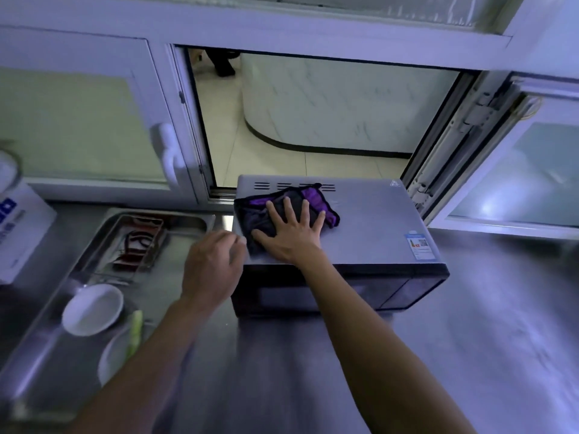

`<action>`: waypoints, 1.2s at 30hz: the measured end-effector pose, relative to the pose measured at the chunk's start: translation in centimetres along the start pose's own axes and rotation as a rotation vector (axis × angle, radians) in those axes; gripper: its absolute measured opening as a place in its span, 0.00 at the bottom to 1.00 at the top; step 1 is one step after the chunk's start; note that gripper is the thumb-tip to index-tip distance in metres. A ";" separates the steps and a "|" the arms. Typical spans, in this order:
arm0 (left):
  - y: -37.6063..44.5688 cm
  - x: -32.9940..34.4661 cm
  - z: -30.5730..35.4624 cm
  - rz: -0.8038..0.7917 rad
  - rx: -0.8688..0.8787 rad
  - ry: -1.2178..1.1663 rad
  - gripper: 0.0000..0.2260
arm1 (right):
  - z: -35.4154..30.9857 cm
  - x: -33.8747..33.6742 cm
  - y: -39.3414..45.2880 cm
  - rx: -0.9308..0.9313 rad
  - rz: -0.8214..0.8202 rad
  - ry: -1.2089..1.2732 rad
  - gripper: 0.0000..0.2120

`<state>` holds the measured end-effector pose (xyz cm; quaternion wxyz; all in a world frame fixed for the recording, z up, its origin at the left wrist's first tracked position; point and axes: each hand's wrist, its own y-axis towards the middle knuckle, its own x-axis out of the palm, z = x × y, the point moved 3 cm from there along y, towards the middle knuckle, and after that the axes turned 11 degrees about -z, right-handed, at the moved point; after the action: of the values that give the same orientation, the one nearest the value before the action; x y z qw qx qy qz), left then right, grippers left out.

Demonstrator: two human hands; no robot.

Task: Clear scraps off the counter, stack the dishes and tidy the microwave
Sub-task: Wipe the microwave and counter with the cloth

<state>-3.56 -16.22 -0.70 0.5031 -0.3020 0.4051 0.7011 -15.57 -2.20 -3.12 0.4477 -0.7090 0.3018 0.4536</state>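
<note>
A grey microwave (376,220) stands on the steel counter with its door closed. On its top lies a dark cloth with purple patches (316,200). My right hand (291,230) lies flat on that cloth with spread fingers, pressing it against the top. My left hand (213,267) is at the microwave's left top corner, fingers curled against the edge; whether it grips the edge or the cloth is unclear. A white bowl (92,308) and a white plate (114,355) with a pale green vegetable scrap (135,333) sit in the steel tray (47,355) at the left.
A wire rack (134,242) with dark red items lies at the tray's far end. A white box (18,233) stands at the far left. Behind the microwave is an open serving window (313,120), its sash (513,170) swung out at the right. Bare counter (485,324) extends to the right.
</note>
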 end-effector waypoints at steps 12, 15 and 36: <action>-1.3 1.8 5.1 -0.161 0.115 -0.024 0.14 | 6.6 2.0 -8.1 0.139 0.084 0.019 0.36; -1.8 3.4 8.2 -0.236 0.167 0.012 0.16 | 11.2 1.7 -10.1 0.205 0.091 0.079 0.31; -7.7 6.0 13.9 -0.320 0.164 0.162 0.15 | 16.1 7.6 -15.3 0.232 0.618 0.458 0.28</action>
<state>1.69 -0.08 -0.92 0.5967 -0.3762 0.4469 0.5502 -5.69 18.65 -7.54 0.2885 -0.6124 0.6420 0.3600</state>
